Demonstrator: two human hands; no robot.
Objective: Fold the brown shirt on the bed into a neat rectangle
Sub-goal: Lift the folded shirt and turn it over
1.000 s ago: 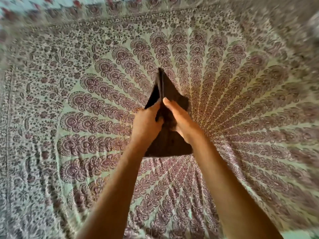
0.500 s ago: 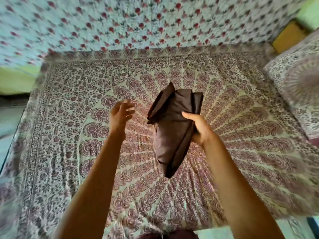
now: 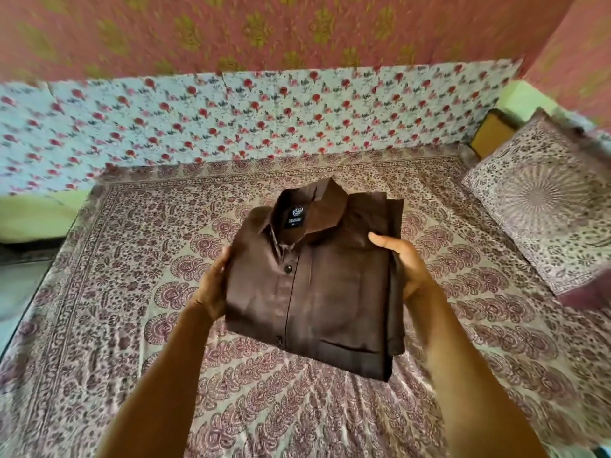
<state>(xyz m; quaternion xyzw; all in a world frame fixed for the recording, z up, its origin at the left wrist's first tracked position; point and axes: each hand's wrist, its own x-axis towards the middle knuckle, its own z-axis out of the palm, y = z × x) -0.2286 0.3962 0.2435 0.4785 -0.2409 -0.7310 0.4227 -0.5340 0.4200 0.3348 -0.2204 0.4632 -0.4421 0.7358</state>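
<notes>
The brown shirt [image 3: 317, 285] is folded into a fairly tidy rectangle and held up in the air above the middle of the bed [image 3: 99, 325], not lying on it. The left hand [image 3: 211, 285] grasps its left edge and the right hand [image 3: 403, 262] grasps its right edge. The right thumb lies on top of the cloth, and the fingers of both hands are hidden underneath, probably spread there as a support. Holding it at both sides most likely keeps the stacked layers from sliding apart or sagging, and shows the buttoned front for a check of the fold. The collar [image 3: 317, 206] points to the far side, with the neck label [image 3: 296, 218] showing inside it. A button [image 3: 288, 268] sits just below the collar on the placket, which runs down the front. The shirt's long axis runs from far to near and is turned a little, so the near folded end swings toward the right. The layers at the right edge are slightly stepped, so the rectangle is not quite square there. The folding looks nearly done, with the shirt not yet laid flat on the bed. A patterned pillow [image 3: 542, 219] lies at the far right of the bed, well apart from the shirt.
</notes>
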